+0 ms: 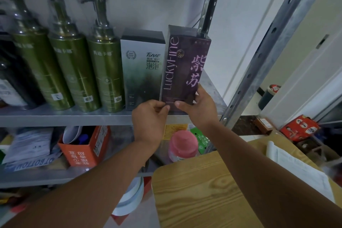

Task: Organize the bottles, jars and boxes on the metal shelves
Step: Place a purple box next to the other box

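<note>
A tall dark purple box (185, 64) marked LuckyFine stands upright at the right end of the metal shelf (64, 116). My left hand (149, 122) pinches its lower left corner. My right hand (199, 105) grips its lower right edge, thumb on the front. Touching the purple box on its left is a white and grey box (142, 68). Three green pump bottles (106, 72) stand in a row further left, with a dark bottle (11, 79) at the frame's edge.
The lower shelf holds an orange carton (85, 150), a pink-capped jar (182, 145), papers and packets (29, 146). A wooden tabletop (203, 190) lies below my right arm, with paper (296, 164) on it. The shelf's perforated upright (259, 61) rises at right. Red packages (299, 127) lie on the floor.
</note>
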